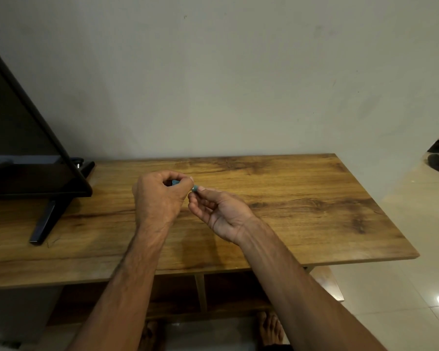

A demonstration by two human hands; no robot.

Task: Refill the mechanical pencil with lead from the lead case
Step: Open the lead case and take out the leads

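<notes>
Now both hands meet just above the tabletop (302, 198): my left hand (160, 196) curls round a small teal piece (175, 182), pencil or lead case I cannot tell, while the right hand (221, 211) fingers (203, 192) pinch its end. Likely light, stiff, slick plastic; I'd grip near that end, gently.

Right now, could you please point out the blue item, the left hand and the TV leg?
Blue item (175, 182): head view, patch showing between the left fingers.
Left hand (160, 196): head view, back of the hand.
TV leg (45, 221): head view, middle of the leg.
</notes>
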